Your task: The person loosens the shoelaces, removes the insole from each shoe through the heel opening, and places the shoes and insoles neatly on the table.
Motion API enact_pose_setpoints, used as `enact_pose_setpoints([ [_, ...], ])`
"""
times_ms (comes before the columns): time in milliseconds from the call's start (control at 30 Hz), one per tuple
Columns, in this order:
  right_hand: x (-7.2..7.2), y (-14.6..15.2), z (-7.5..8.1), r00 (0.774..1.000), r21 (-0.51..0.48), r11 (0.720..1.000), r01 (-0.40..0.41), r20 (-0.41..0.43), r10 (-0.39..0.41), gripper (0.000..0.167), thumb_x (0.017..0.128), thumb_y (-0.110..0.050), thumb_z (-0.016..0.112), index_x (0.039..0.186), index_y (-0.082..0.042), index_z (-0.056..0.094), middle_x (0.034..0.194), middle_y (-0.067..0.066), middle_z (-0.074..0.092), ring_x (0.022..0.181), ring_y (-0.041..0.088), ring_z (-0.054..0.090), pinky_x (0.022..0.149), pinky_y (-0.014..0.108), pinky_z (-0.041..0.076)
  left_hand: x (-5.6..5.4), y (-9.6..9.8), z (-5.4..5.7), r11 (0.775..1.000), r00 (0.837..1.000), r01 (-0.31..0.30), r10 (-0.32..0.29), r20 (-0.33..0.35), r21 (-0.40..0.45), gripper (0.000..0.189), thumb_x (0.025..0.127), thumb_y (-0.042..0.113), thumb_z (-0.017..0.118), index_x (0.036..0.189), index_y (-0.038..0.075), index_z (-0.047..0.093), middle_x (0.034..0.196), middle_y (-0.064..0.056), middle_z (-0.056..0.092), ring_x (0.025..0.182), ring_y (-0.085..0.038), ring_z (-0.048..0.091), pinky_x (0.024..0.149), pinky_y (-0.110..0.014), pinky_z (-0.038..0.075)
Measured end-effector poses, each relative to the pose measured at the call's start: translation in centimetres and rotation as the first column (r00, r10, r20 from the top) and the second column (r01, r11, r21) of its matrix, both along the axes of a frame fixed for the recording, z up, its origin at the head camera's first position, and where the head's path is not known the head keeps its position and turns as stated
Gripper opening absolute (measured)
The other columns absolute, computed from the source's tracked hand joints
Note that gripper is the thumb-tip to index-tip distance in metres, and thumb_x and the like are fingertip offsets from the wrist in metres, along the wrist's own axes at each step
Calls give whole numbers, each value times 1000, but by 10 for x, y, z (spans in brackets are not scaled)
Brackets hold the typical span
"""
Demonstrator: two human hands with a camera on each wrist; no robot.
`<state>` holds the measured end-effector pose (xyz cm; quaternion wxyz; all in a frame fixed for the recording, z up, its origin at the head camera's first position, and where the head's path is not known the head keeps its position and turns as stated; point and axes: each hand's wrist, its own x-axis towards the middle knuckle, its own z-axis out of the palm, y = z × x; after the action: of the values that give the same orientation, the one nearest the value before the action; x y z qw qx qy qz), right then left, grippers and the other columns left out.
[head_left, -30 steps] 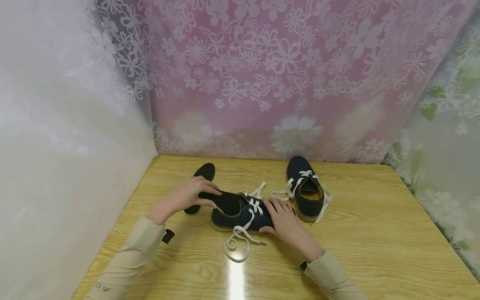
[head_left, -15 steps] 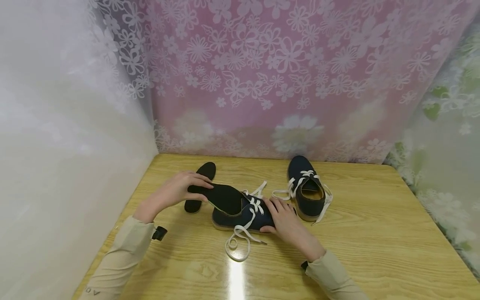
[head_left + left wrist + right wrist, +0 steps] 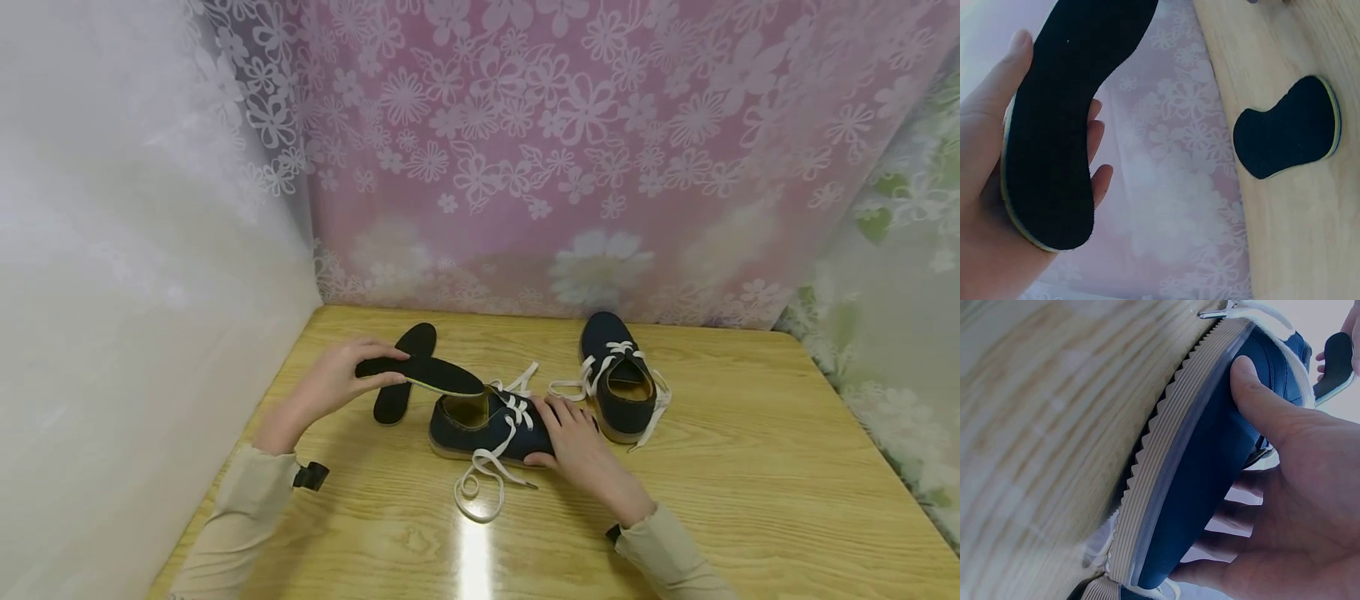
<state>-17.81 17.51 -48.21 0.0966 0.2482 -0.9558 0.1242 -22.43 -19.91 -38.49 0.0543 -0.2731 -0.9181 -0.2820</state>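
Observation:
My left hand (image 3: pixel 333 383) grips a black insole (image 3: pixel 442 374) by one end, thumb on one edge and fingers on the other. In the left wrist view a thin yellowish edge runs along this insole (image 3: pixel 1050 144). Its free end hangs over the opening of a dark blue lace-up shoe (image 3: pixel 468 437), which lies sole down with its toe to the right. Across the toe part my right hand (image 3: pixel 581 450) holds the shoe. From the right wrist view, the thumb lies along the near side of the shoe (image 3: pixel 1204 462) above the ribbed sole, with the fingers over the far side.
A second black insole (image 3: pixel 392 406) lies on the wooden table (image 3: pixel 750 467), partly behind the held one. The matching shoe (image 3: pixel 626 414) stands at the back right, its white laces loose. A loose lace (image 3: pixel 483 512) curls in front of the near shoe. Floral curtains surround the table.
My left hand has drawn the insole up and left out of the shoe, so the inside of the shoe now shows. The right hand stays on the toe part.

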Motion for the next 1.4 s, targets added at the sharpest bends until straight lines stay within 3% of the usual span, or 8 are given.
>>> enact_pose_setpoints([
  [133,1,1,-1,1000,-20,1000,-12,-16,12,89,80,-43,83,148,1,46,138,28,51,125,51,50,97,69,42,-1,4,-8,996,997,-76,76,4,36,42,94,52,67,128,27,71,132,-5,65,124,-32,60,102,-54,48],
  [300,3,3,-4,999,-15,1000,-11,-45,10,90,80,-44,83,148,1,45,138,28,51,122,51,52,95,69,44,-6,16,-21,982,983,-173,176,-44,69,43,97,51,64,128,22,71,130,-8,66,119,-34,63,99,-54,50],
  [600,6,4,-1,999,-10,1000,7,-45,-8,91,79,-42,84,149,0,45,136,26,53,120,50,54,95,68,45,-16,52,-51,928,925,-363,370,-92,80,47,96,51,67,126,16,72,124,-17,67,88,-34,70,79,-49,57],
  [767,8,5,-1,999,-22,1000,-2,-54,1,91,77,-41,85,148,0,46,133,24,54,118,50,55,94,68,45,-23,69,-63,913,910,-407,407,-78,24,46,100,48,62,132,15,67,119,-21,65,68,-30,63,61,-45,53],
  [900,7,6,-1,999,-14,1000,-4,-51,3,91,79,-42,84,149,-1,45,134,23,54,120,49,54,95,68,45,-26,80,-71,911,912,-409,406,-59,-60,41,102,43,60,132,16,69,114,-25,60,82,-36,61,67,-48,53],
  [1033,6,6,-2,998,-5,1000,-3,-57,3,90,79,-44,83,149,-1,46,134,23,54,120,48,54,94,67,46,-26,89,-77,907,920,-383,392,17,-174,40,102,43,60,132,18,70,114,-24,56,94,-37,57,73,-49,53],
  [1200,7,6,-1,998,-3,1000,-3,-57,3,90,79,-44,83,149,0,46,133,23,54,120,48,54,94,67,46,-27,94,-87,907,936,-310,344,79,-284,41,99,38,66,135,18,68,120,-23,55,90,-34,57,66,-45,53],
  [1400,8,6,1,999,-11,1000,2,-41,-3,90,80,-43,83,149,-1,45,133,23,54,121,48,54,94,67,46,-31,92,-94,911,959,-238,275,66,-336,43,97,28,71,138,16,65,119,-22,55,91,-33,58,70,-44,54],
])
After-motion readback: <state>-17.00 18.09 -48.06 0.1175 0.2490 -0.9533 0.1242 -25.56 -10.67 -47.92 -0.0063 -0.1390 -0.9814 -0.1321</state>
